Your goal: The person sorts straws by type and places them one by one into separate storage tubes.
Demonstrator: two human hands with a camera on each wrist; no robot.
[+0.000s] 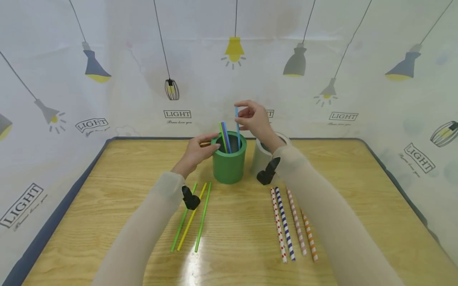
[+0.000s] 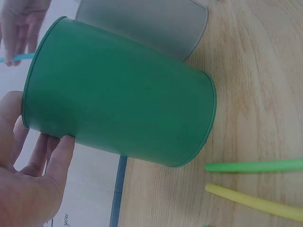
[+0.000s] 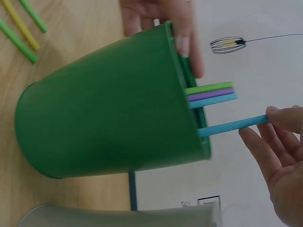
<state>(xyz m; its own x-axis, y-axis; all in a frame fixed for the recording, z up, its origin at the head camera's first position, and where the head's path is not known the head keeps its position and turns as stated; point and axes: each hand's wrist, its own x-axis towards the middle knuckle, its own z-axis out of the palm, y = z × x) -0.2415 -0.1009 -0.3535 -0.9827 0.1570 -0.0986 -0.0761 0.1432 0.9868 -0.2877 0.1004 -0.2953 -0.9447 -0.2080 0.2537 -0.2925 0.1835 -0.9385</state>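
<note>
A green cup (image 1: pixel 229 169) stands upright at the back of the table. At its left side my left hand (image 1: pixel 195 153) grips the rim, thumb toward me and fingers behind. My right hand (image 1: pixel 255 119), above the cup's right side, pinches the top of a light-blue straw (image 3: pixel 236 126) between thumb and fingertips. That straw's lower end is inside the cup, hidden by the wall in the right wrist view. Leaning together in the cup are a green straw (image 3: pixel 215 88), a purple straw (image 3: pixel 222 94) and another blue straw (image 3: pixel 220 100).
Right of the green cup stands a grey-white cup (image 1: pixel 258 159), partly behind my right forearm. Two green straws (image 1: pixel 203 216) and a yellow straw (image 1: pixel 191 216) lie front left. Several patterned straws (image 1: pixel 285 224) lie front right. A lamp-printed cloth (image 1: pixel 200 51) hangs behind the table.
</note>
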